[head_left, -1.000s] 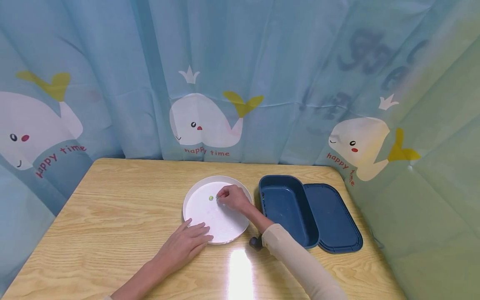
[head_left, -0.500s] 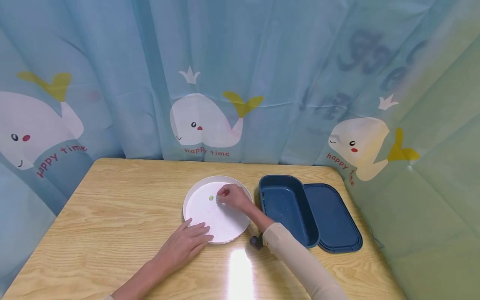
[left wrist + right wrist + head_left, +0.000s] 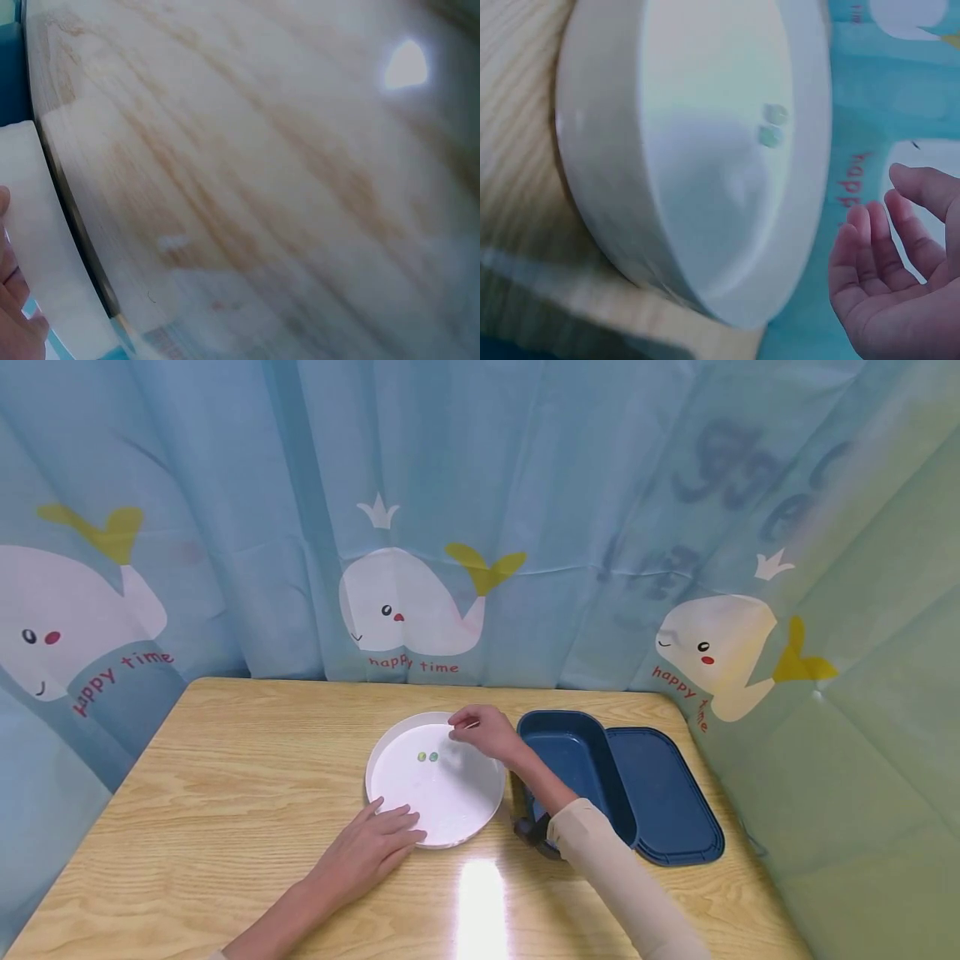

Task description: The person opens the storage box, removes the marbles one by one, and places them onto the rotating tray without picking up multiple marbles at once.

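Two small glass marbles, a yellow-green marble [image 3: 422, 757] and a blue-green marble [image 3: 433, 757], lie side by side in a round white tray [image 3: 442, 814] with a low wall. My left hand [image 3: 377, 843] rests on the tray's near-left rim, its fingers extended over the edge. Above the tray's far-right rim is my right hand [image 3: 487, 731], apart from the marbles. In the right wrist view, nothing sits between its loosely bent fingers [image 3: 881, 240], and a gap shows between thumb and fingertips.
Right of the tray stands a deep blue box [image 3: 573, 760], partly hidden by the right forearm. Its blue lid [image 3: 667, 793] lies flat beside it. A black wrist camera [image 3: 532, 831] hangs under the right wrist. Whale-print curtains [image 3: 412, 602] border the wooden table [image 3: 262, 760].
My right hand has let go of the blue-green marble and moved up and right towards the tray's far-right rim. The marble stays beside the other one. My left hand has not moved.
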Demonstrator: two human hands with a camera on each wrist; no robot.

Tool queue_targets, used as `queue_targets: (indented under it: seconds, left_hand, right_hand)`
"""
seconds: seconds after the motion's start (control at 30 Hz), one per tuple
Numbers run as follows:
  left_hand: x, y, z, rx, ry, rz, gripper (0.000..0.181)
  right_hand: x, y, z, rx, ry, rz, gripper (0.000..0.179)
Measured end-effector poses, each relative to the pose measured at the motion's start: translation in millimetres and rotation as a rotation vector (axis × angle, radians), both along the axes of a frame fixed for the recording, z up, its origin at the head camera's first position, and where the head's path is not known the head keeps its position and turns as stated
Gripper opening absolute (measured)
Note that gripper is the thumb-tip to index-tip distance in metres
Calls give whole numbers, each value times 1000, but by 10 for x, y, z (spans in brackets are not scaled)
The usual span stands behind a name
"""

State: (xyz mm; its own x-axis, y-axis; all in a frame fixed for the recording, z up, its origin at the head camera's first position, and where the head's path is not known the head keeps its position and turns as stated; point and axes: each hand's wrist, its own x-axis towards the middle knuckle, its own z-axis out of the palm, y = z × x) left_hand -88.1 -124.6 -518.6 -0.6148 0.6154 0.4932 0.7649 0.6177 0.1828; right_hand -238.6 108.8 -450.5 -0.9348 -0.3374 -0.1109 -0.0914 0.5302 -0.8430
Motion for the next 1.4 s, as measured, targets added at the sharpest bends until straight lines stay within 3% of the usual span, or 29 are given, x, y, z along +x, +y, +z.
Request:
queue_targets:
  seconds: [0.33, 0.6, 1.1, 1.4]
  left_hand:
    - [2, -1, -6, 2, 7, 3, 24]
    - [6, 1, -6, 10, -7, 7, 24]
    - [5, 15, -18, 7, -20, 10, 24]
    - [3, 11, -24, 11, -16, 8, 24]
  right_hand:
    - [61, 338, 344, -60, 5, -27, 23]
    - [71, 665, 406, -82, 26, -38, 23]
    - [105, 1114, 243, -112, -31, -74, 24]
    - [61, 1254, 38, 13, -46, -124, 24]
